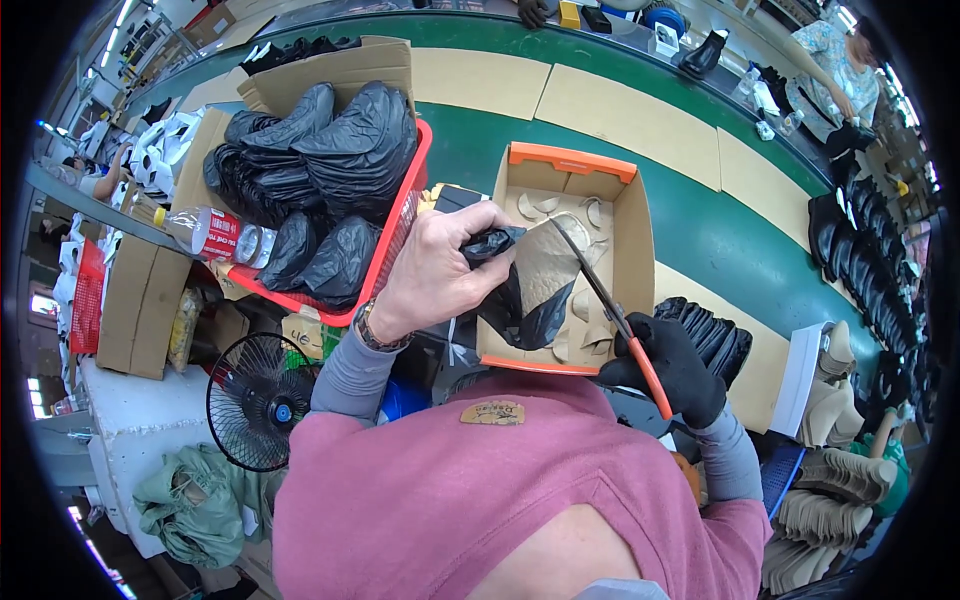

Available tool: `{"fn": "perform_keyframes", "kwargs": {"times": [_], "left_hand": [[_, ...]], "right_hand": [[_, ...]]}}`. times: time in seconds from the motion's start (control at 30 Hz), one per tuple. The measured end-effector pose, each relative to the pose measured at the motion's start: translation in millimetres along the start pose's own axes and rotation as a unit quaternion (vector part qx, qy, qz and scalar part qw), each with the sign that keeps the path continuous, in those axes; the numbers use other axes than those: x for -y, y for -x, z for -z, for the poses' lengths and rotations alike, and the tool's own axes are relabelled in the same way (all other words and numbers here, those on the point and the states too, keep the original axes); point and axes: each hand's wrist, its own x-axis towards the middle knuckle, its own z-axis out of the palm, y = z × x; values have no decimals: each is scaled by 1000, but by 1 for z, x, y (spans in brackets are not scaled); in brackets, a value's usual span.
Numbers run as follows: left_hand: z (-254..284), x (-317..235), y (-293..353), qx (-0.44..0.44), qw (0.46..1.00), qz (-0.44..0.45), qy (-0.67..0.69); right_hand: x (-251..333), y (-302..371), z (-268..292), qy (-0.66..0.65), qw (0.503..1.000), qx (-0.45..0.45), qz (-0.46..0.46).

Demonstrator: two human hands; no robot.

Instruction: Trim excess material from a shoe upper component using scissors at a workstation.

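Observation:
My bare left hand (440,268), with a band at the wrist, pinches a wrinkled black piece with a beige sole-shaped face (548,268) over an open cardboard box (640,215) with an orange rim. In a black glove, my right hand (690,370) grips scissors (640,362) with red handles. Their blades reach up along the right edge of the beige face; whether they touch it I cannot tell. Curved beige scraps (593,338) lie inside the box, around and beneath the piece. Part of the black material is hidden behind my left fingers.
Left of the box, a red plastic basket (424,165) holds stacked black pieces (355,145) and a bottle (215,235). A fan (262,402) stands below it. More black pieces (705,335) lie right of the box. Across the green table (700,235), a person (835,75) stands.

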Motion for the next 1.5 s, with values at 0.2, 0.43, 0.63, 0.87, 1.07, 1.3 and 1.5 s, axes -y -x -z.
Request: {"fn": "perform_keyframes", "kwargs": {"times": [0.2, 0.43, 0.63, 0.87, 1.07, 1.3, 1.5], "left_hand": [[-2, -9, 0, 61, 997, -14, -48], [-1, -14, -2, 61, 998, -1, -31], [-4, -14, -2, 64, 997, 9, -33], [-2, -12, 1, 71, 995, 64, 17], [6, -11, 2, 103, 987, 106, 61], [5, -16, 0, 109, 989, 67, 81], [5, -16, 0, 115, 990, 56, 51]], "right_hand": [[-8, -3, 4, 16, 996, 9, 82], [-4, -6, -2, 23, 999, 8, 39], [-8, -7, -7, 72, 995, -22, 62], [-16, -7, -12, 68, 991, -45, 109], [-11, -6, -2, 30, 996, 26, 77], [-11, -8, 1, -2, 992, 77, 104], [-2, -12, -4, -6, 991, 44, 127]]}}
